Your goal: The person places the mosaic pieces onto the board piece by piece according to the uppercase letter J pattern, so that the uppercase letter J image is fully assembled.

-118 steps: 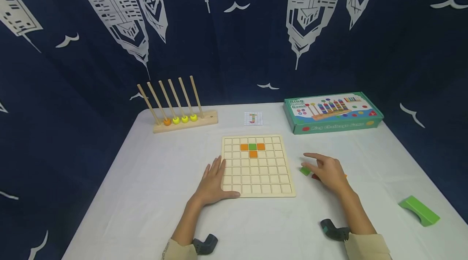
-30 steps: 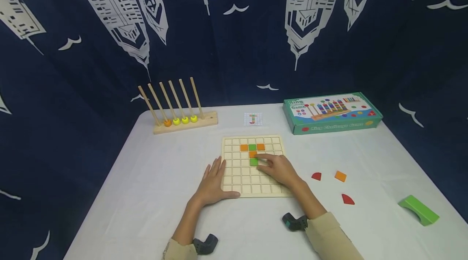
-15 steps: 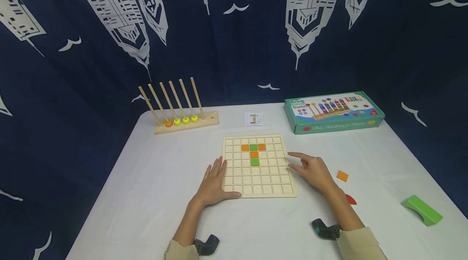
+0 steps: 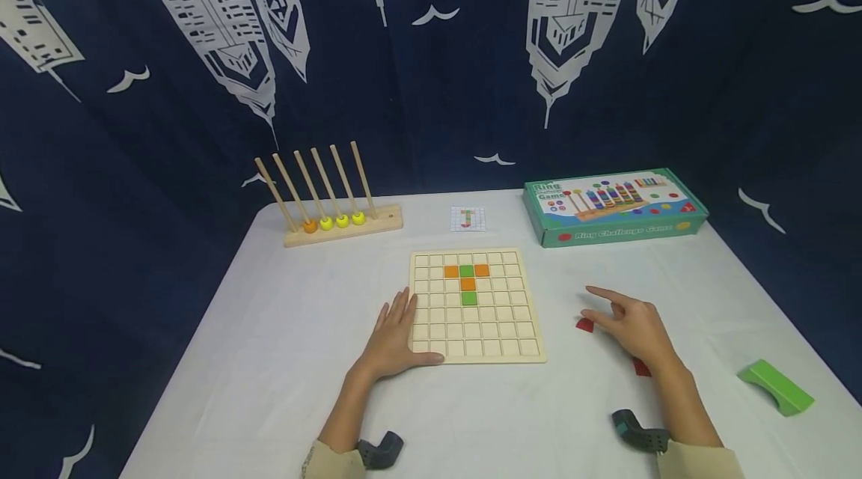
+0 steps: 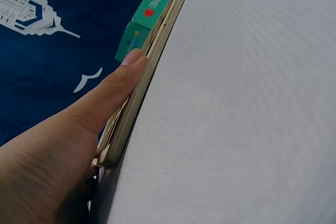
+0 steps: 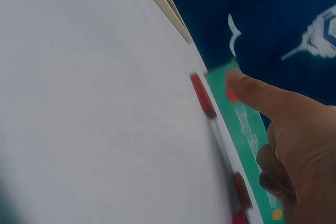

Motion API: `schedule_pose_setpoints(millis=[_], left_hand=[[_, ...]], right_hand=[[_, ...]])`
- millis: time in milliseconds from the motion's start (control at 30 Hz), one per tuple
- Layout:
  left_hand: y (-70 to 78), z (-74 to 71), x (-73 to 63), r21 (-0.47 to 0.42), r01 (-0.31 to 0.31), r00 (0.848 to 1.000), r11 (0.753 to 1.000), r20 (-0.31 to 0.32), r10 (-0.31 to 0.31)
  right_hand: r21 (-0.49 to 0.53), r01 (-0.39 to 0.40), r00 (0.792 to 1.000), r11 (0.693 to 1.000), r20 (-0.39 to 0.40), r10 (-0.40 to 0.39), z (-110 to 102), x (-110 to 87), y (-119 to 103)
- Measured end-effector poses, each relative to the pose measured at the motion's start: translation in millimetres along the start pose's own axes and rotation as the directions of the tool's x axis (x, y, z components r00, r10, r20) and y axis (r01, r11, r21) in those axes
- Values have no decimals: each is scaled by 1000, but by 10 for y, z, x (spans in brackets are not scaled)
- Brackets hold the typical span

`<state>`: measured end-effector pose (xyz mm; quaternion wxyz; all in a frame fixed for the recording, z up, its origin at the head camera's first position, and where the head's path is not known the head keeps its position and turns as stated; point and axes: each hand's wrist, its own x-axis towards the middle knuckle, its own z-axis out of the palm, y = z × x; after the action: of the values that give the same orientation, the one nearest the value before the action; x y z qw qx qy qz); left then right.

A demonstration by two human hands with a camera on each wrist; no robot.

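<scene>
A pale wooden grid board (image 4: pixel 498 330) lies mid-table, with orange and green square tiles (image 4: pixel 469 299) set in a T shape. My left hand (image 4: pixel 390 344) rests against its left side with fingers straight. In the left wrist view, the thumb (image 5: pixel 113 90) lies along the board's near edge. Right of the board, my right hand (image 4: pixel 636 329) hovers low with thumb and index finger apart and nothing visible between them. A red quarter-round tile (image 4: pixel 584 325) lies by its thumb tip. Another red tile (image 4: pixel 642 367) is partly behind the wrist. In the right wrist view, an orange-brown tile (image 6: pixel 242 191) lies below the hand.
At the back left stands a wooden peg rack (image 4: pixel 343 228) with several beads. A small pattern card (image 4: pixel 468 219) lies behind the board. The green game box (image 4: pixel 613 209) is at the back right, a green arch block (image 4: pixel 776 387) at the right.
A green tile went from the table into the board's column below the orange one. My right hand has since let go and moved back right over the loose tiles. The left hand stays put.
</scene>
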<state>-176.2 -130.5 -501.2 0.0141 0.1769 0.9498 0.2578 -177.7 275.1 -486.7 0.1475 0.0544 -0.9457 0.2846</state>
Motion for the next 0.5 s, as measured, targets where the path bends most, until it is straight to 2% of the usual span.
schedule_pose_setpoints(millis=[233,500], left_hand=[[9,-9,-9,-15,3,1000,1000,3,-3],[8,-6,-4,-15,1,1000,1000,0,-1]], right_hand=[[-3,-79,995,997,52,80,-180,-98,194],[-17,-138,981,990,134,139,-314,-139,251]])
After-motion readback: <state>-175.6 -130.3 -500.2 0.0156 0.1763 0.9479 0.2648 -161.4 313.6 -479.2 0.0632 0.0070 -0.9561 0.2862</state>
